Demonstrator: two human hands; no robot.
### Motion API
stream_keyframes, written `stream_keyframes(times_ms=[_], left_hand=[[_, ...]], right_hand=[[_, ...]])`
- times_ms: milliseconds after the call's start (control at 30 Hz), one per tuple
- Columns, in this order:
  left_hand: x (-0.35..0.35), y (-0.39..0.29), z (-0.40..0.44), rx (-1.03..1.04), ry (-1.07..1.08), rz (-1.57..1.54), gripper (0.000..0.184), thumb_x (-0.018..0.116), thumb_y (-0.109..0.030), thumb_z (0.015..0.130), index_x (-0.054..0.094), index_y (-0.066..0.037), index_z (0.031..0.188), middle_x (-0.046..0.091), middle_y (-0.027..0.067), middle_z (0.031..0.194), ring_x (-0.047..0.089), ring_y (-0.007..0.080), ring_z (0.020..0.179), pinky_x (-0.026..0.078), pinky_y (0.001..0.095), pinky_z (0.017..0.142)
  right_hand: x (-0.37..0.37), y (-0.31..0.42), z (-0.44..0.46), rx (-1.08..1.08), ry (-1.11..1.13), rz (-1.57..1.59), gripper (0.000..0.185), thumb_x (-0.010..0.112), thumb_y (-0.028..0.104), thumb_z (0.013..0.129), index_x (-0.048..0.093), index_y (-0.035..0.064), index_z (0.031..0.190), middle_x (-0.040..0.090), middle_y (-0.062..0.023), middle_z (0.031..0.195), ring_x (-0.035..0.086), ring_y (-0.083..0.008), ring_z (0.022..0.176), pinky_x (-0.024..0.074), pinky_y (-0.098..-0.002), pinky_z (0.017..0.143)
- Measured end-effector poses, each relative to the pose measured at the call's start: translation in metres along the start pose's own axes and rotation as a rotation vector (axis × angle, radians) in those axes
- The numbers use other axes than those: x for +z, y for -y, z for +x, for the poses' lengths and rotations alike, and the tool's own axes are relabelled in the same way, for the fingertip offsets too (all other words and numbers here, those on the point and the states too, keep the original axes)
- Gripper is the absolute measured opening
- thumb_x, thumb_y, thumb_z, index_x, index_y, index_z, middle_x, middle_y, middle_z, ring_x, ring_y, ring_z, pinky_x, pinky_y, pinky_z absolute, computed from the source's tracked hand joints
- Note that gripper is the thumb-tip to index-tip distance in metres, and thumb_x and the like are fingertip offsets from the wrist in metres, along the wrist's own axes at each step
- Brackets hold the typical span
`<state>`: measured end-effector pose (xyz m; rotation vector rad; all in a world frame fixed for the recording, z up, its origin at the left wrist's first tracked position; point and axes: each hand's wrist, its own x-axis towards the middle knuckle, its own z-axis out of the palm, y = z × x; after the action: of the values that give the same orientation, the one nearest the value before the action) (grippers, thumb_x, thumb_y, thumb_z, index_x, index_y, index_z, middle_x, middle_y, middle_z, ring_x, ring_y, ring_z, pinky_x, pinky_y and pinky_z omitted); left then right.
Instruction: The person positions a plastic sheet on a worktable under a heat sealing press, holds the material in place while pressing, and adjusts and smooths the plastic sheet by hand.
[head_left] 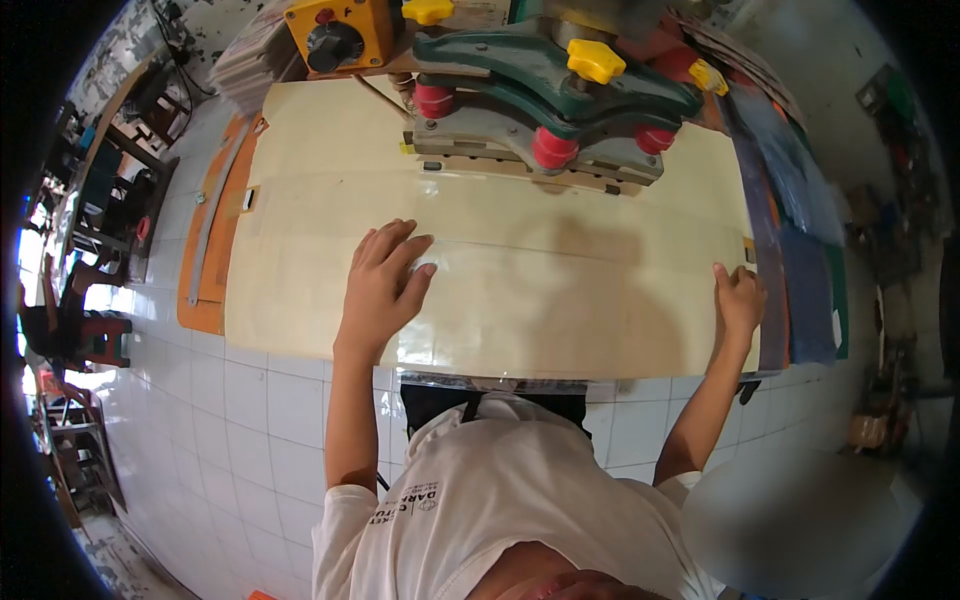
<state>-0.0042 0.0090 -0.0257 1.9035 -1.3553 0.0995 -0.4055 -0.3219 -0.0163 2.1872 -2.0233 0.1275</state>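
Observation:
A large cream sheet (480,290) with a glossy surface covers most of the table in front of me. My left hand (385,270) is palm down over its left-middle part, fingers spread and thumb apart, holding nothing. At the sheet's right edge is my right hand (740,300), its thumb lying on top and its fingers curled by the edge, seemingly pinching it. Beyond both hands, a dark green machine head (550,80) with yellow knobs and red round mounts carries a metal plate (480,145) above the sheet's far part.
A yellow control box (340,35) with a black dial stands at the back left. Stacked sheets (255,60) lie beside it. An orange board (208,270) with a metal strip borders the left side. Blue plastic sheets (805,280) lie along the right. Another person (60,310) is at far left.

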Motion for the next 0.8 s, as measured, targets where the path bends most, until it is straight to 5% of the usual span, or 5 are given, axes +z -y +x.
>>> stream_keyframes(times_ms=[233,400,533,700,800], left_hand=[[0.000,0.004,0.000,0.022,0.009,0.010,0.030,0.072,-0.010,0.082,0.071,-0.004,0.111,0.065,0.0157,0.124,0.058,0.0374,0.120,0.045,0.0462,0.103],[-0.002,0.005,-0.001,0.021,-0.007,0.005,0.030,0.073,-0.011,0.082,0.071,-0.005,0.111,0.065,0.0157,0.125,0.058,0.0372,0.121,0.044,0.0467,0.104],[-0.002,0.007,-0.001,0.012,0.015,-0.015,0.030,0.073,-0.012,0.082,0.071,-0.005,0.111,0.065,0.0156,0.126,0.057,0.0370,0.123,0.042,0.0469,0.107],[-0.001,0.004,-0.002,0.012,0.021,0.000,0.030,0.073,-0.012,0.082,0.071,-0.005,0.111,0.065,0.0154,0.126,0.057,0.0371,0.123,0.043,0.0467,0.106],[-0.002,0.005,-0.003,-0.026,0.033,-0.028,0.028,0.071,-0.018,0.086,0.071,-0.008,0.112,0.064,0.0153,0.126,0.057,0.0362,0.125,0.038,0.0509,0.112]], right_hand=[[0.001,0.002,-0.011,-0.176,-0.203,0.237,0.038,0.071,0.036,0.089,0.075,0.0029,0.106,0.073,-0.0198,0.101,0.068,-0.0420,0.093,0.0533,-0.0464,0.087],[-0.013,0.016,-0.044,-0.200,0.051,1.059,0.028,0.072,0.015,0.090,0.072,-0.0010,0.112,0.074,-0.0144,0.100,0.070,-0.0236,0.090,0.0524,-0.0316,0.084],[-0.072,0.021,-0.097,-0.293,0.214,1.146,0.025,0.073,0.010,0.089,0.073,-0.0034,0.111,0.073,-0.0123,0.098,0.066,-0.0171,0.091,0.0503,-0.0274,0.084],[-0.108,-0.001,-0.128,-0.995,0.224,1.270,0.010,0.069,-0.003,0.083,0.075,-0.0015,0.092,0.075,-0.0152,0.094,0.071,-0.0278,0.090,0.0525,-0.0440,0.093],[-0.105,-0.015,-0.139,-1.052,0.172,1.488,0.001,0.072,0.002,0.083,0.071,0.0013,0.084,0.075,-0.0156,0.091,0.072,-0.0300,0.087,0.0525,-0.0529,0.092]])
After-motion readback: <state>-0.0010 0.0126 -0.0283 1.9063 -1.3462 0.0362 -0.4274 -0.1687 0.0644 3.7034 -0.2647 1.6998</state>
